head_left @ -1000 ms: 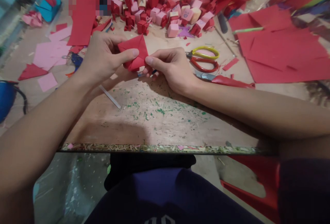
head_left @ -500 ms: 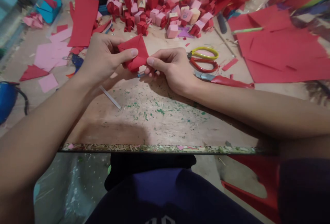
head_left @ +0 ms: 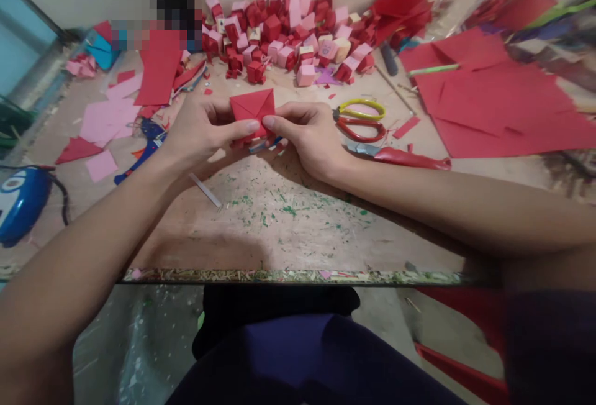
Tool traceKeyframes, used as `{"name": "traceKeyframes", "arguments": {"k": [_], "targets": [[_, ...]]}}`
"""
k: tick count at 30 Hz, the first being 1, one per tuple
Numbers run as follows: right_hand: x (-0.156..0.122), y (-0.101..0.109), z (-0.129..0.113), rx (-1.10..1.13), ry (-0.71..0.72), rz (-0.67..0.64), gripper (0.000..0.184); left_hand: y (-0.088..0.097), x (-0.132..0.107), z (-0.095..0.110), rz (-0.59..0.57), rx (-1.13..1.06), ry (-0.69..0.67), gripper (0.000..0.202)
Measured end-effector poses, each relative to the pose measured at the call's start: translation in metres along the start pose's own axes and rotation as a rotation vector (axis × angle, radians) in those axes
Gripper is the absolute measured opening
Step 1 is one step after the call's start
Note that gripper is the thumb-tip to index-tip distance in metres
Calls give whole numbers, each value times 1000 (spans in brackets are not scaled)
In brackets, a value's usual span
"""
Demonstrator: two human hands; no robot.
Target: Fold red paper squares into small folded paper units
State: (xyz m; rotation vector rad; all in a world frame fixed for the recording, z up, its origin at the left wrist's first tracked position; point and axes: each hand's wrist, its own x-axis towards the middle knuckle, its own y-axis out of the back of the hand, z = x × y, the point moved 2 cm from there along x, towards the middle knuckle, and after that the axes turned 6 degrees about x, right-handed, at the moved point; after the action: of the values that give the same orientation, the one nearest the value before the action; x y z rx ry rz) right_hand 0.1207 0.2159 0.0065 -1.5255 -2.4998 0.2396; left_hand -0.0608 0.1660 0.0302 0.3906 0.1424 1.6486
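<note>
Between my two hands, above the middle of the table, is a small folded red paper (head_left: 254,107) with crease lines meeting near its centre, like an envelope flap. My left hand (head_left: 205,125) pinches its left and lower edge, thumb in front. At the lower right corner my right hand (head_left: 305,135) grips the same paper between thumb and fingers. A thin blue stick-like object (head_left: 265,144) shows under the right fingers; what it is I cannot make out. Right of my right hand lie scissors (head_left: 361,120) with one yellow and one red handle.
A heap of small red and pink paper cubes (head_left: 279,45) stands at the back. Large red sheets (head_left: 493,100) lie at right, a red-handled knife-like tool (head_left: 410,158) nearer. At left are pink paper pieces (head_left: 109,120) and a blue object (head_left: 28,200). Green scraps (head_left: 288,209) litter the front.
The folded red paper has turned from a tilted position to nearly level, its creased face toward me. My right thumb has come onto it beside the left thumb. The whole view has shifted slightly.
</note>
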Motion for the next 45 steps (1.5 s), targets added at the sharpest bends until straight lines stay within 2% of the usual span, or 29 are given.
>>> {"name": "traceKeyframes", "arguments": {"k": [3, 9, 13, 16, 20, 27, 33, 37, 39, 45], "targets": [[-1, -1, 0, 36, -3, 24, 21, 2, 2, 3, -97, 69, 29, 18], [1, 3, 0, 62, -21, -32, 25, 5, 6, 4, -108, 104, 73, 22], [2, 6, 0, -9, -24, -55, 26, 7, 7, 7, -94, 119, 76, 24], [2, 6, -1, 1, -19, -34, 26, 9, 6, 11, -145, 154, 95, 32], [1, 5, -3, 2, -27, -16, 27, 12, 7, 11, -205, 182, 121, 29], [3, 8, 4, 28, -46, -26, 29, 15, 16, 11, -176, 143, 26, 32], [7, 13, 3, -144, -12, -36, 35, 18, 9, 19, -164, 214, 76, 29], [6, 13, 3, -147, -83, -86, 40, 15, 5, 9, -105, 147, 94, 30], [6, 12, 0, -158, -63, -96, 41, 13, 7, 2, -101, 56, 77, 32], [3, 6, -9, -133, -32, -133, 38, 11, 8, -3, -117, 48, 0, 36]]}}
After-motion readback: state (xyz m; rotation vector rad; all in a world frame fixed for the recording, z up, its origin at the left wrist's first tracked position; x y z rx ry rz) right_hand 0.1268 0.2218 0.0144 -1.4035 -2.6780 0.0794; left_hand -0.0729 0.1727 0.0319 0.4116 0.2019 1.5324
